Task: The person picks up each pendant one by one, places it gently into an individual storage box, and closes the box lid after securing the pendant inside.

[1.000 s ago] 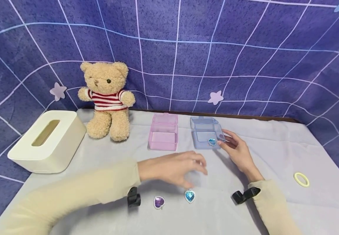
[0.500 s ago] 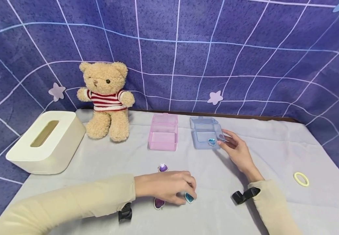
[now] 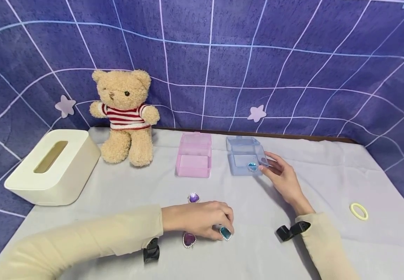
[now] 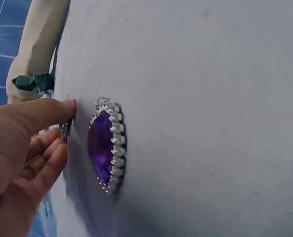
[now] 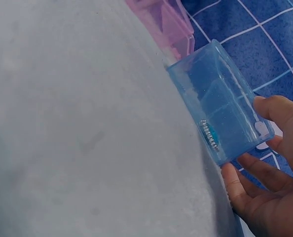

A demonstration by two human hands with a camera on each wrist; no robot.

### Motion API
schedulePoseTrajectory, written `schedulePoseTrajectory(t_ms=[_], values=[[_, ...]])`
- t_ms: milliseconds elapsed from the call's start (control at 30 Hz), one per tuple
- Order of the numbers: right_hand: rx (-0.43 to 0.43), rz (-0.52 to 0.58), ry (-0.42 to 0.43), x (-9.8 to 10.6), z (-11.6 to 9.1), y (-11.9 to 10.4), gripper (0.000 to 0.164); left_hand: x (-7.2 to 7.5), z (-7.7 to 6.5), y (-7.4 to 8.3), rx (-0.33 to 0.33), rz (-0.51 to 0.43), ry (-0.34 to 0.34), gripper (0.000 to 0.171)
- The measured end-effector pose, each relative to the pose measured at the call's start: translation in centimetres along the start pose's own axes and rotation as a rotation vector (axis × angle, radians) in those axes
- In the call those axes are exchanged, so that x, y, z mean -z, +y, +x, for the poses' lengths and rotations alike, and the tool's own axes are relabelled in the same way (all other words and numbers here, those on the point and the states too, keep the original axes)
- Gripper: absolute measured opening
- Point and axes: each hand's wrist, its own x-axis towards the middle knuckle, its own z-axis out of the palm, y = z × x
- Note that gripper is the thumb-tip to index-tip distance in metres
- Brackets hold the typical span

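My left hand is low over the cloth, its thumb and fingertips pinching a blue heart-shaped gem pendant with a silvery beaded rim. Beside that hand lies a purple heart pendant, seen large in the left wrist view as a purple gem. Beyond the hand is another purple pendant, partly hidden. My right hand grips the right side of a clear blue box with its lid raised. Inside the box rests one blue gem pendant, seen edge-on in the right wrist view.
An open pink box stands left of the blue one. A teddy bear in a striped top sits at the back left, next to a cream tissue box. A pale yellow ring lies at the right.
My left hand has come down and back toward me onto the blue pendant and now pinches it, uncovering the far purple pendant. My right hand stays on the blue box.
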Motion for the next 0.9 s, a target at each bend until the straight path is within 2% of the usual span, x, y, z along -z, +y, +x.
schedulePoseTrajectory(t_ms=[100,233,467,567,733,800,900], values=[[0.001,-0.008,0.009,0.1,0.0,-0.2,0.056,0.4,0.3,0.0,0.006,0.026,0.002,0.019],[0.010,-0.022,0.013,0.1,0.0,-0.2,0.055,1.2,0.8,0.0,0.018,0.036,0.048,0.020],[0.026,-0.029,0.001,0.0,0.0,0.0,0.055,4.2,1.8,-0.8,0.084,0.014,0.140,0.024],[0.024,-0.032,-0.002,-0.1,0.0,-0.1,0.055,5.7,2.4,-1.5,0.111,0.009,0.213,0.025],[0.029,-0.025,-0.002,-0.1,0.1,-0.1,0.055,7.5,3.7,-3.3,0.150,-0.052,0.386,0.024],[0.030,-0.018,-0.001,-0.2,0.0,-0.1,0.055,7.9,4.3,-4.0,0.179,-0.069,0.427,0.024],[0.028,-0.012,-0.002,-0.2,0.0,-0.1,0.056,8.3,5.3,-5.3,0.243,-0.061,0.451,0.026]])
